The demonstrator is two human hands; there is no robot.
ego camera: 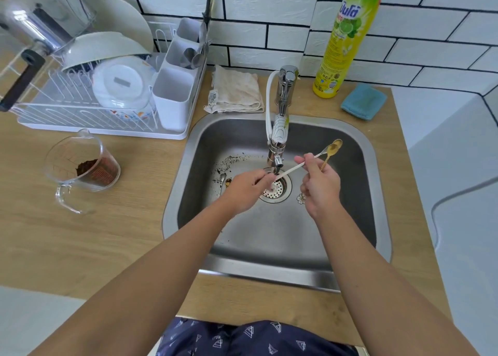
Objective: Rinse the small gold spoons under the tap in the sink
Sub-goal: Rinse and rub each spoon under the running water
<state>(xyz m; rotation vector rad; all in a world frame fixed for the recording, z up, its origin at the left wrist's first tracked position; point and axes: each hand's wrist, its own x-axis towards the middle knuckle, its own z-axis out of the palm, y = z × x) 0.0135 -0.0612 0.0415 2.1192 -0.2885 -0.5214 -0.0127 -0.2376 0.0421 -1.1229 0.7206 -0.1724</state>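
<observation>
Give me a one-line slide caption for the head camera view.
Over the sink, right hand holds two gold spoons while left hand pinches a handle end beneath the tap.

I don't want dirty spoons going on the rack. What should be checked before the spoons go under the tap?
1. Spoons held: ok. The right hand grips the gold spoons by their handles, with the left hand pinching a handle end.
2. Bowls under the tap spout: not ok, they sit off to its right.
3. Water running: cannot tell.
4. Bowls clean: not ok, brown residue shows.
5. All spoons gathered: not ok, another spoon lies in the sink.
</observation>
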